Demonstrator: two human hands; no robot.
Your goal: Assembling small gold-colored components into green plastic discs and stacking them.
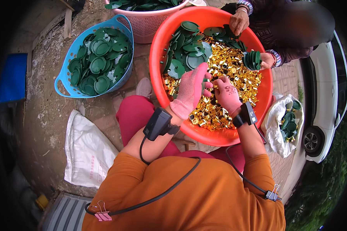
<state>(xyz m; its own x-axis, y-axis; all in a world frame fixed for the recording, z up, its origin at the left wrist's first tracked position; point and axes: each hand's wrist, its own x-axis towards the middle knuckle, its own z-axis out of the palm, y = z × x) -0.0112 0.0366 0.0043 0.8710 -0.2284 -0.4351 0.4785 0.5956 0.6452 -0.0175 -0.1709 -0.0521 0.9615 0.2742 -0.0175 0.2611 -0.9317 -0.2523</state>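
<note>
My left hand (190,91), in a pink glove, is raised over the large orange-red tub (162,82). Its fingers curl inward, and green shows between them, apparently a green disc held mostly out of sight. Close to its right, my right hand (228,95), also gloved in pink, has thumb and fingertips drawn together; whatever they pinch is too small to make out. Below both hands lies a heap of shiny small gold pieces (216,111). Green discs (189,50) are piled along the tub's far left side.
Across the tub, another person's hand (266,61) holds a stack of green discs; their other hand (239,21) is at the rim. A blue basket (61,82) and a pink basket (142,23) hold more discs. White sacks (86,150) lie left and right; a white car (325,88) stands beyond.
</note>
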